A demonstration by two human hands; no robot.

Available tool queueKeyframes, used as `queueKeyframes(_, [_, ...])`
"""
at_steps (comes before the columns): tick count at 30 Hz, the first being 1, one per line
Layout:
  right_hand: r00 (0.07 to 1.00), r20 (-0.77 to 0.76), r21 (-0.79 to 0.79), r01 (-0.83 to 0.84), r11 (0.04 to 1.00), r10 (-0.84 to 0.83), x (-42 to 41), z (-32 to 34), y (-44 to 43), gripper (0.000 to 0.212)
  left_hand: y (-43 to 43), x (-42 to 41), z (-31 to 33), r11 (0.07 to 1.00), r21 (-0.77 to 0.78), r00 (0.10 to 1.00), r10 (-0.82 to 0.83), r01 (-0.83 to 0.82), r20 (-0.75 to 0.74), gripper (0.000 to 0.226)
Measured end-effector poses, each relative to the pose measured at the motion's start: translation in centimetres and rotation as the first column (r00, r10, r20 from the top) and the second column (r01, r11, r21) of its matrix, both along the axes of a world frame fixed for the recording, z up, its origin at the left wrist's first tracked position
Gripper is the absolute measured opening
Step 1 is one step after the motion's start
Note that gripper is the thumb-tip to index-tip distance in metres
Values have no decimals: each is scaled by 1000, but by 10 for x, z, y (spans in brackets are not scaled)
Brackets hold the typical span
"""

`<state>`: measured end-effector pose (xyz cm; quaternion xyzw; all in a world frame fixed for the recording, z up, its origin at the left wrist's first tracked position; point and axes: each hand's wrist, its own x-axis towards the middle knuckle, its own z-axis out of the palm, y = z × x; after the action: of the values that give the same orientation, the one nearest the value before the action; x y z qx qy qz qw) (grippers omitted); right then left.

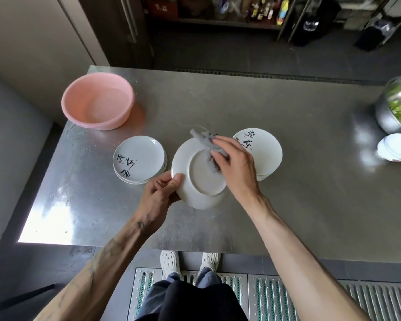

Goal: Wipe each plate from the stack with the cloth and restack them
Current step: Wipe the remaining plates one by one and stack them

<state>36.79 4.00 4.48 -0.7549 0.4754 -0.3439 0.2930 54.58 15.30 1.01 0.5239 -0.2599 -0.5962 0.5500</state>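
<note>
Left hand [159, 193] pinches an overturned white ceramic plate [195, 179]; right hand [237, 166] clutches a frayed grey cloth [206, 144] on it; midway, I judge, between left stack [139, 158] and right stack [265, 154].

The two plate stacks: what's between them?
Head view: a plate held underside up by the left hand, the right hand holding a grey cloth on it.
</note>
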Motion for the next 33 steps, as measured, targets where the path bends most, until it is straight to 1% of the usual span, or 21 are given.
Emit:
queueKeyframes(3, [991,36,78,125,989,-128,-10,-10,9,30,-1,1,2,997,-13,996,76,-77,-35,35])
queueKeyframes(7, [952,107,169,266,949,-286,-8,-22,49,29,-1,-4,3,988,-9,985,152,-153,-80,38])
queueKeyframes(10, [956,81,124,271,955,-282,-2,-23,67,29,-1,-8,1,985,15,978,173,-173,-116,32])
queueKeyframes(13, [955,82,92,279,956,-286,-1,-12,44,29,-1,-12,4,990,16,985,138,-137,-107,30])
queueKeyframes(15, [969,38,40,242,969,-244,2,-2,27,31,-3,-15,7,993,11,989,115,-115,-94,34])
queueKeyframes(16, [981,10,-2,194,981,-194,6,2,24,32,-4,-17,9,994,8,990,110,-110,-89,35])
queueKeyframes(18, [998,-31,-80,56,995,-58,15,4,31,34,-8,-18,12,994,2,991,109,-109,-82,36])
queueKeyframes(20, [997,-36,-135,-78,988,74,22,0,47,35,-10,-16,13,994,-8,990,112,-113,-80,37])
queueKeyframes(22, [987,-34,-157,-161,974,157,21,-4,55,35,-9,-13,13,993,-15,989,114,-116,-90,39])
queueKeyframes(23, [987,-36,-152,-161,975,157,19,-5,50,35,-8,-11,13,993,-14,989,116,-118,-91,40])
queueKeyframes(26, [1000,-15,-53,-3,999,2,17,0,26,34,-5,-11,10,993,5,990,119,-119,-80,43])
queueKeyframes(27, [1000,-3,-30,20,999,-20,20,2,23,34,-5,-10,9,993,5,990,118,-118,-83,42])
queueKeyframes(28, [1000,0,-34,4,999,-4,24,5,26,35,-5,-10,9,993,5,989,121,-121,-89,40])
queueKeyframes(29, [999,-7,-55,-47,997,47,28,6,34,35,-7,-10,9,992,2,987,129,-129,-99,36])
queueKeyframes(31, [983,-19,-109,-186,977,185,30,2,54,36,-8,-6,9,991,-16,986,133,-136,-103,29])
queueKeyframes(33, [969,-23,-122,-247,961,246,23,-2,61,36,-8,-3,8,991,-15,987,132,-134,-96,28])
